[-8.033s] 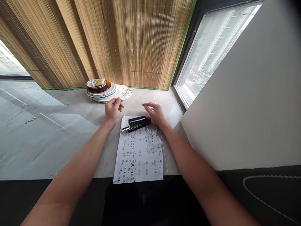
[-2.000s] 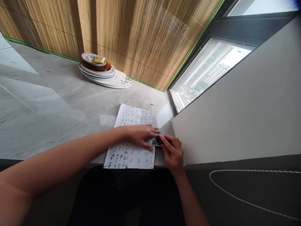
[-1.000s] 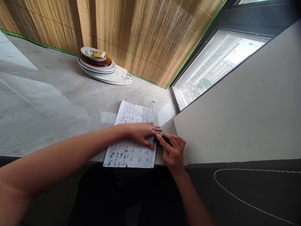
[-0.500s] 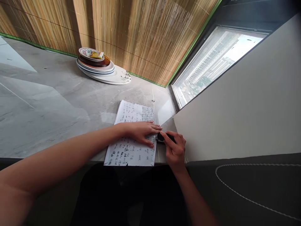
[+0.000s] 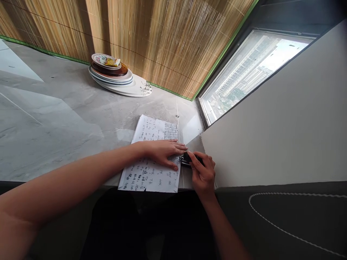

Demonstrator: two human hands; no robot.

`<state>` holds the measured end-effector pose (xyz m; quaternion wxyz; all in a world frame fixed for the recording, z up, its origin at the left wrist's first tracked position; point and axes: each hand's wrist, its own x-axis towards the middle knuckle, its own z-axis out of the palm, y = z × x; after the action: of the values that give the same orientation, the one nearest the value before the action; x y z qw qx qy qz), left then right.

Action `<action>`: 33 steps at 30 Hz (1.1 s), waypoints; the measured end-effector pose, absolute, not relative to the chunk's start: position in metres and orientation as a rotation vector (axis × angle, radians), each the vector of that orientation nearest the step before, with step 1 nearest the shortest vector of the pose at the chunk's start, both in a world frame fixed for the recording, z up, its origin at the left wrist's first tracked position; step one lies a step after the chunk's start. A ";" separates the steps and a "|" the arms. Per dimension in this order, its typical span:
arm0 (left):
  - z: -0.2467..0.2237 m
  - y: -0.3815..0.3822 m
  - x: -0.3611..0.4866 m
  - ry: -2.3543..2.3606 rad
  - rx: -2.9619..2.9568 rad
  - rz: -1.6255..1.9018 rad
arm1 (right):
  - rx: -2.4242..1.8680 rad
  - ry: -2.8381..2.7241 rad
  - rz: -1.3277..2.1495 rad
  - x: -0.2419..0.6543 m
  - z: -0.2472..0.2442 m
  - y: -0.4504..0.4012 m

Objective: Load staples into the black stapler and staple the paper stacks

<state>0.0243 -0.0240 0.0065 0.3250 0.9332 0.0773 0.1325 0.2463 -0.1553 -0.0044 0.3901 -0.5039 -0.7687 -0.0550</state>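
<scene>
Right hand (image 5: pixel 203 171): grip closed around the black stapler (image 5: pixel 185 159).
Stapler nose: at the right edge of the handwritten paper (image 5: pixel 155 180); whether paper sits inside it cannot be told.
Left hand (image 5: pixel 165 150): flat on the paper, holding nothing, just beside the stapler.
Paper: on the surface (image 5: pixel 81 108), reaching its front edge; could shift if pressed too lightly, leaving any fastening crooked.
Fingers near nose: could be pinched, should the left hand creep rightward.
Plates (image 5: pixel 127 88): stacked, well apart.

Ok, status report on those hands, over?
Left hand flat on paper. Right hand gripping stapler at paper's edge. Plates apart, seemingly not in the way.
</scene>
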 end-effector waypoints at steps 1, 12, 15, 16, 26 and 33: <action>0.007 -0.024 0.024 0.205 2.448 0.344 | -1.276 -1.954 -0.135 0.246 -0.004 -0.155; 0.007 -0.025 0.024 0.226 2.475 0.291 | -1.297 -2.051 -0.164 0.244 -0.004 -0.157; 0.008 -0.025 0.024 0.225 2.483 0.287 | -1.286 -2.064 -0.183 0.244 -0.003 -0.157; 0.008 -0.025 0.024 0.224 2.482 0.287 | -1.290 -2.070 -0.193 0.243 -0.003 -0.157; 0.009 -0.025 0.024 0.245 2.470 0.267 | -1.330 -2.139 -0.235 0.238 0.000 -0.160; 0.008 -0.024 0.022 0.237 2.475 0.266 | -1.346 -2.169 -0.225 0.237 0.000 -0.158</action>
<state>0.0225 -0.0237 0.0084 0.3149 0.9395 0.0900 0.1008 0.2366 -0.1582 -0.0001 0.2854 -0.5035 -0.8112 -0.0843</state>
